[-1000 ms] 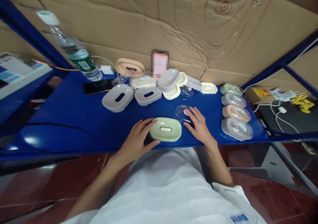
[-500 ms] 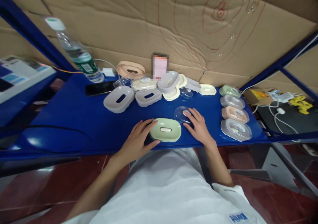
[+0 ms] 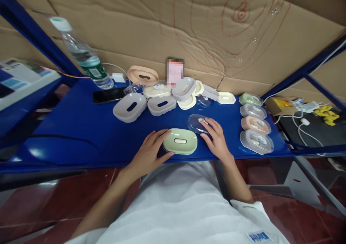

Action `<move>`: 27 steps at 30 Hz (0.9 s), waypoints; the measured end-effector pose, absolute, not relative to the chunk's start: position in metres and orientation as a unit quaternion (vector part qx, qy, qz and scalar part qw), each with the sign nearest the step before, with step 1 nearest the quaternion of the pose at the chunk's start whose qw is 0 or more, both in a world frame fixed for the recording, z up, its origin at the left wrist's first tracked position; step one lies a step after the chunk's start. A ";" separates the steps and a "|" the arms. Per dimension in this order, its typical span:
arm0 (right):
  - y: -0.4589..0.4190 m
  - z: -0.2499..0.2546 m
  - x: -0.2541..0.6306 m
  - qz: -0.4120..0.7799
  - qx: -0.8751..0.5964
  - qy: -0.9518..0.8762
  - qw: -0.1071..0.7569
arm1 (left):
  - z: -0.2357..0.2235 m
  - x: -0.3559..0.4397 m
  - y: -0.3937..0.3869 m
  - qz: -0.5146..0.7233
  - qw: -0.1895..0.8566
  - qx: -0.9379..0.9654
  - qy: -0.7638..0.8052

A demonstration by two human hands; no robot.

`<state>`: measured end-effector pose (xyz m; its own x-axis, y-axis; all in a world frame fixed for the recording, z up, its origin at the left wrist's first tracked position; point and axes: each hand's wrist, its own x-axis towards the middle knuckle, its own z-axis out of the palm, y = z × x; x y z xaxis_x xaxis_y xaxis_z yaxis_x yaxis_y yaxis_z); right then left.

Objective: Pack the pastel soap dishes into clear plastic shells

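Note:
In front of my body a light green soap dish (image 3: 191,145) with a pale insert in its central slot sits on the blue table. My left hand (image 3: 150,148) grips its left end, the thumb at the near edge and the fingers at the far edge. To the right of the dish lies a clear plastic lid (image 3: 194,123) with a round white label. My right hand (image 3: 217,139) holds the lid's right side, fingertips on the label and thumb low by the near edge. Part of the lid is hidden under those fingers.
Behind lie several grey soap dishes (image 3: 123,109), a peach dish (image 3: 132,72) and cream inserts (image 3: 226,97). Several lidded dishes (image 3: 256,142) form a column at right. A water bottle (image 3: 93,69) and dark phone (image 3: 106,96) are at left; cardboard (image 3: 135,27) stands behind.
My right hand has slid the clear lid slightly left, closer to the green soap dish. My left hand and the dish stay in place. The camera view tilted a little.

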<state>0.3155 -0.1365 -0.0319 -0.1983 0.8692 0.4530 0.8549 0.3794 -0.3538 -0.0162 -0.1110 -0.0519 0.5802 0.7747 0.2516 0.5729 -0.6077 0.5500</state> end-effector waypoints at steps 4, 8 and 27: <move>-0.153 -0.021 0.278 -0.002 -0.503 -0.821 0.270 | -0.053 -0.016 -0.112 0.253 0.211 0.857 0.396; -0.159 -0.021 0.249 -0.005 -0.475 -0.857 0.198 | -0.057 -0.016 -0.111 0.257 0.215 0.850 0.407; -0.161 -0.029 0.254 -0.043 -0.474 -0.866 0.155 | -0.052 -0.015 -0.111 0.239 0.210 0.861 0.397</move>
